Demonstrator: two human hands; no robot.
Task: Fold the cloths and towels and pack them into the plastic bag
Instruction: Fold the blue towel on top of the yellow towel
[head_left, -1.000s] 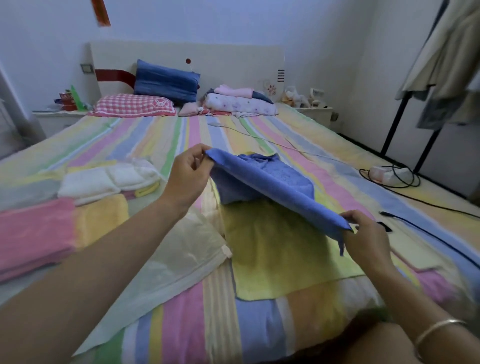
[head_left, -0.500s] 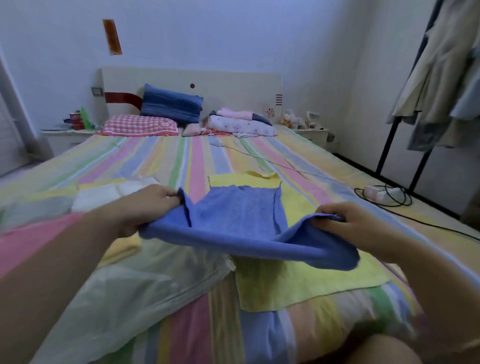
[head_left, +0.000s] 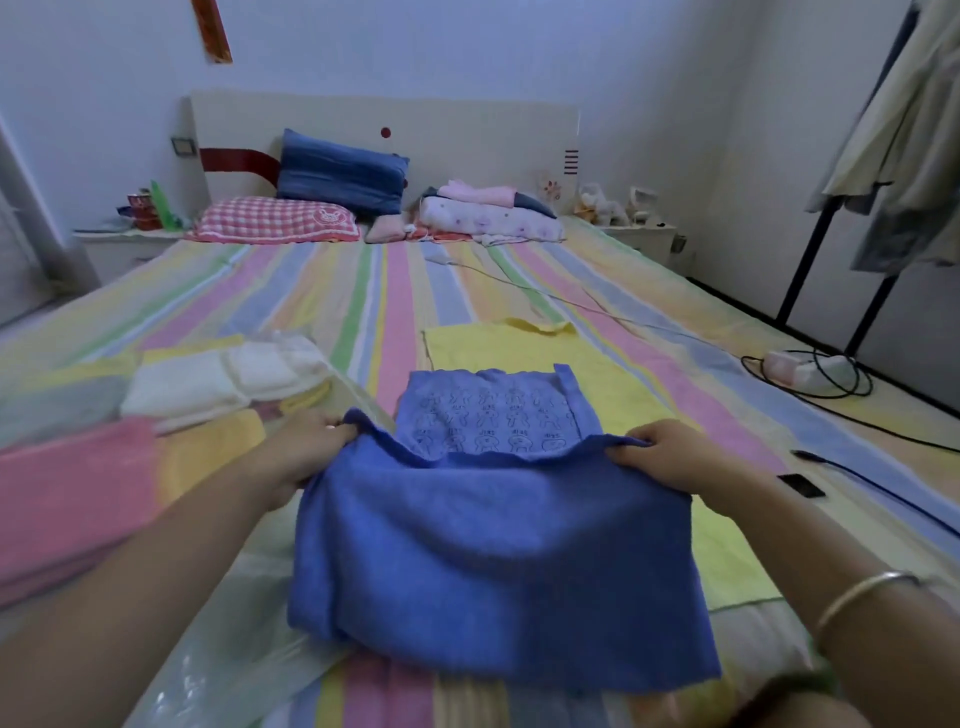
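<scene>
A blue towel (head_left: 493, 551) hangs folded over between my two hands above the striped bed (head_left: 363, 301). My left hand (head_left: 306, 452) grips its left upper edge and my right hand (head_left: 670, 457) grips its right upper edge. Its far half, printed with small figures, lies flat on a yellow towel (head_left: 618, 384) spread on the bed. A clear plastic bag (head_left: 223, 649) lies flat at the near left, partly under the blue towel. Folded white towels (head_left: 218, 379), a folded yellow cloth (head_left: 208, 457) and a pink towel (head_left: 67, 499) sit to the left.
Pillows (head_left: 337, 171) and folded bedding (head_left: 488, 218) lie by the headboard. A power strip with coiled black cable (head_left: 805, 369) sits at the right edge, a small dark device (head_left: 800, 486) nearer. A clothes rack (head_left: 883, 156) stands on the right.
Both hands have lifted the towel's near fold higher and drawn it toward me, so the front half now hangs down over the bag and yellow towel.
</scene>
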